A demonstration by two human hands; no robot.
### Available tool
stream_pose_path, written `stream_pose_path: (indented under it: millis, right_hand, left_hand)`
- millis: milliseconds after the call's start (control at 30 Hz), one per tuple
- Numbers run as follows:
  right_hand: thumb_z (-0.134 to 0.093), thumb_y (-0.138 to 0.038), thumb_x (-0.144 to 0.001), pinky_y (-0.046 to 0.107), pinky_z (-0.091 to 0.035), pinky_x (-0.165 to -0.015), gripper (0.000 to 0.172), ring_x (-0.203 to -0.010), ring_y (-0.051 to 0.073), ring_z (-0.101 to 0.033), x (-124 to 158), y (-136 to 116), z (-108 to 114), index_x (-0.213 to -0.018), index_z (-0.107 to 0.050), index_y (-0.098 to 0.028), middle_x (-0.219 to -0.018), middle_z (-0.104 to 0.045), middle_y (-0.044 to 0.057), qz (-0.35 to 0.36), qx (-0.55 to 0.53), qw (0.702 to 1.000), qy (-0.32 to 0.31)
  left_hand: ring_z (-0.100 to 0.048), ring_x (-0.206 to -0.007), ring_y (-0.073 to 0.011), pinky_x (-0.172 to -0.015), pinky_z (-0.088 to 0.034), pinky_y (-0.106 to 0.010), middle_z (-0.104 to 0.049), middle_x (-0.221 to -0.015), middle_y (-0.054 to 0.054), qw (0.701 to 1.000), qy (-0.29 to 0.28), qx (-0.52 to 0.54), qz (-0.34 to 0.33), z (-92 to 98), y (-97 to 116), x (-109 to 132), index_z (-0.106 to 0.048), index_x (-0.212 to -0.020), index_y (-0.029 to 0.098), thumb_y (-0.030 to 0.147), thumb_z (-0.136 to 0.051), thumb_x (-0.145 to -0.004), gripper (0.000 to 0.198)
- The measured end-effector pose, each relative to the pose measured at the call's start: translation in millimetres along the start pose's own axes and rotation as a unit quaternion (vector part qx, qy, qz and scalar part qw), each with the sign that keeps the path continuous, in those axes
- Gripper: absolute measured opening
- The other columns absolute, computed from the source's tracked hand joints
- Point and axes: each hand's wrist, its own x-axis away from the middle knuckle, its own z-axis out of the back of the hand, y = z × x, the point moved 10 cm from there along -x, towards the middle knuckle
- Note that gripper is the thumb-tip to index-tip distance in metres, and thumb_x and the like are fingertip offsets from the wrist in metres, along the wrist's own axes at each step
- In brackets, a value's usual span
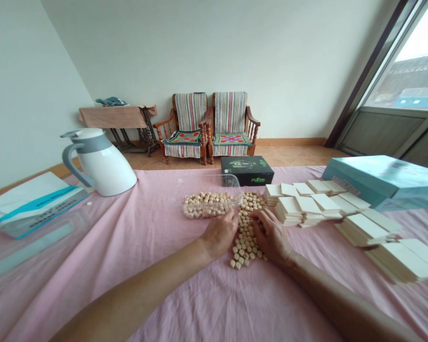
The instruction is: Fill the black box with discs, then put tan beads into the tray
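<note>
A heap of small tan nut-like pieces [248, 223] lies on the pink cloth [157, 247] in the middle. My left hand [219, 233] rests at the heap's left edge, fingers curved against the pieces. My right hand [271, 235] cups the heap's right side, fingers bent over the pieces. Just behind my left hand a clear plastic tray [209, 199] lies tilted, with several of the same pieces in it. What either hand holds is hidden by the fingers.
Stacks of pale flat cards [324, 204] spread to the right, with a teal box [385, 180] behind them. A black box [247, 170] sits at the far edge. A white jug [100, 164] and papers [32, 202] lie left. Two chairs [207, 126] stand beyond.
</note>
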Motion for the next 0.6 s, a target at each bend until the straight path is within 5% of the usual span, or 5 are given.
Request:
stream_pose_path:
  millis: [200, 333, 467, 600]
  right_hand:
    - [-0.044, -0.012, -0.086, 0.032, -0.047, -0.079, 0.017, -0.088, 0.019, -0.056, 0, 2, -2, -0.095, -0.055, -0.021, -0.091, -0.060, 0.006, -0.006, -0.004, 1.000, -0.009]
    - [-0.045, -0.013, -0.085, 0.032, -0.047, -0.079, 0.016, -0.088, 0.019, -0.055, 1, 4, -3, -0.095, -0.055, -0.021, -0.092, -0.059, 0.005, -0.010, -0.004, 1.000, -0.012]
    - [-0.045, -0.014, -0.086, 0.032, -0.047, -0.079, 0.015, -0.088, 0.019, -0.055, 0, 2, -2, -0.095, -0.055, -0.020, -0.092, -0.059, 0.006, -0.007, 0.000, 1.000, -0.010]
    - [-0.044, -0.014, -0.086, 0.033, -0.046, -0.079, 0.016, -0.088, 0.020, -0.056, 0, 1, -1, -0.095, -0.055, -0.021, -0.092, -0.060, 0.006, -0.010, 0.003, 1.000, -0.012]
  left_hand:
    - [-0.063, -0.087, -0.0183, -0.074, -0.051, -0.029, -0.060, -0.099, -0.008, 1.000, -0.002, 0.008, 0.015, 0.8, -1, 2, -0.034, -0.134, 0.013, 0.006, -0.037, -0.088, 0.047]
    - [-0.062, -0.081, -0.0180, -0.069, -0.051, -0.028, -0.060, -0.095, -0.006, 1.000, 0.007, 0.010, -0.008, 11.9, -1, 16, -0.048, -0.117, 0.015, 0.010, -0.044, -0.087, 0.031]
    - [-0.060, -0.082, -0.0168, -0.072, -0.049, -0.027, -0.058, -0.090, -0.004, 0.995, 0.101, -0.002, -0.025, 60.8, -13, 24, -0.055, -0.090, 0.017, 0.017, -0.044, -0.091, 0.011]
    - [-0.059, -0.082, -0.0166, -0.072, -0.048, -0.028, -0.059, -0.093, -0.005, 0.971, 0.236, -0.020, 0.028, 117.7, -45, 30, -0.056, -0.100, 0.017, 0.018, -0.047, -0.090, 0.012]
